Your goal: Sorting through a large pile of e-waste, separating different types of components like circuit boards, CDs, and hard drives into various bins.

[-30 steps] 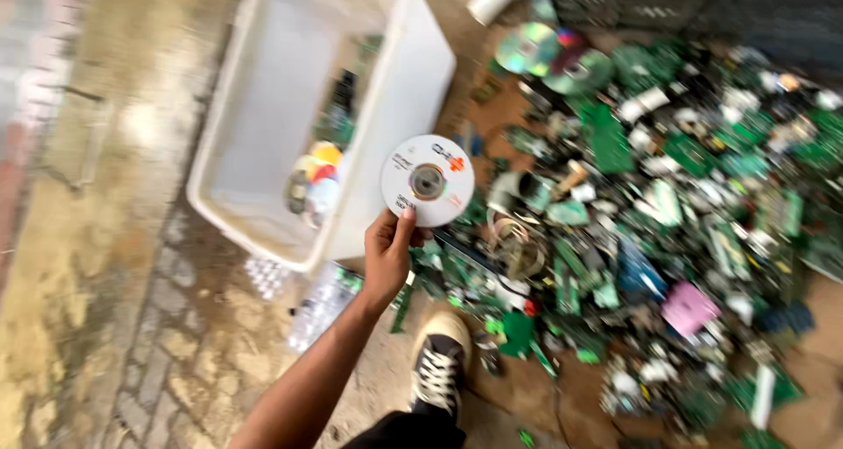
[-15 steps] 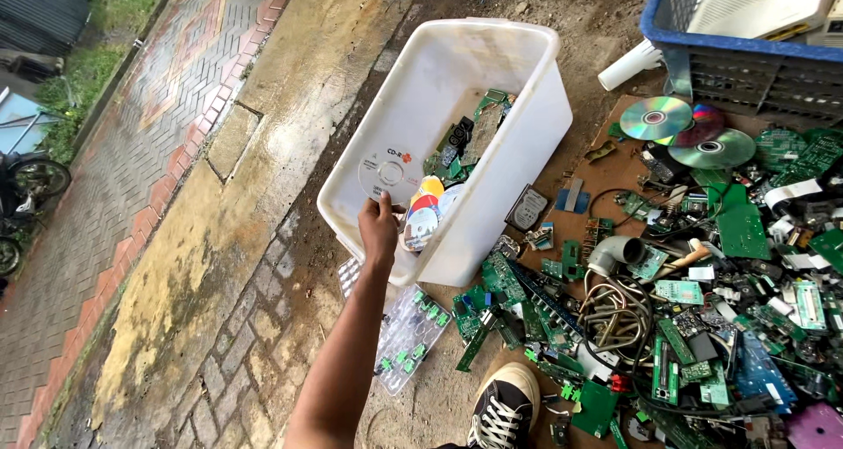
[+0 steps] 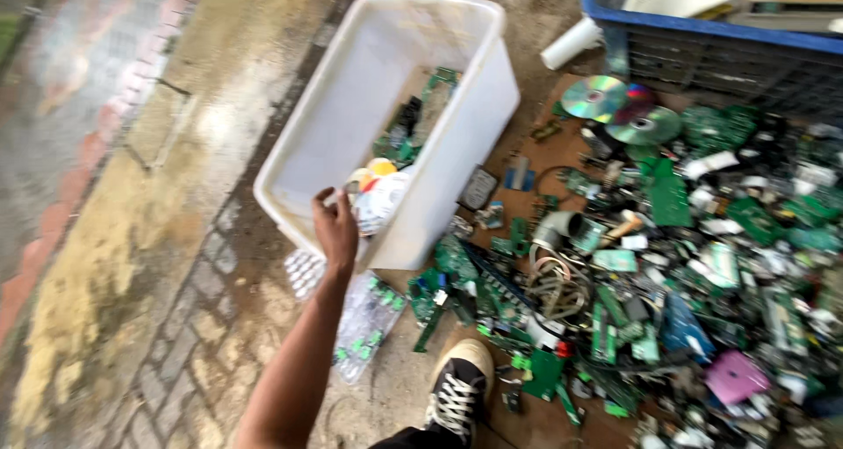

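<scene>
The left hand (image 3: 335, 229) hangs over the near rim of the white plastic tub (image 3: 351, 107), fingers loose and holding nothing, with a white disc (image 3: 379, 200) lying just inside the tub beside it. That disc rests on a small heap of discs and green circuit boards, so the sorting looks barely begun. Right of the tub, a thick pile of boards (image 3: 685, 265), wire coils and three shiny discs (image 3: 615, 107) covers the ground.
</scene>
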